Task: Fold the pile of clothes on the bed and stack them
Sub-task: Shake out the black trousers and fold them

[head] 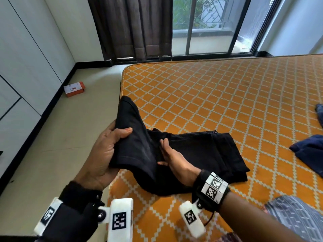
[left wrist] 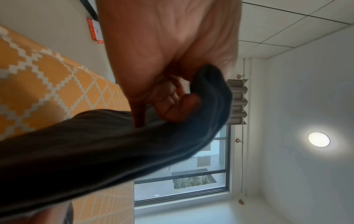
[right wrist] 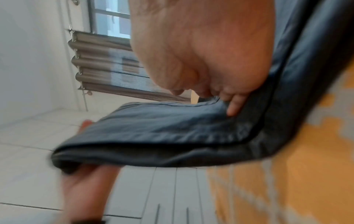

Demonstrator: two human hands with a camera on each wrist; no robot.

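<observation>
A pair of black trousers [head: 201, 151] lies partly folded near the front left corner of the orange patterned bed [head: 227, 95]. My left hand [head: 104, 151] grips the leg end of the trousers [left wrist: 114, 144] and holds it raised off the bed's edge, thumb on top. My right hand [head: 173, 159] lies flat with straight fingers on the trousers at the fold line, pressing them to the bed. In the right wrist view the fingertips [right wrist: 233, 107] touch the dark cloth [right wrist: 162, 136] where it bends upward.
Dark blue garments [head: 309, 152] lie at the bed's right edge, and a grey striped cloth [head: 293, 217] lies at the lower right. An orange and white box [head: 74, 89] sits on the tiled floor to the left. A curtain and sliding window stand behind the bed.
</observation>
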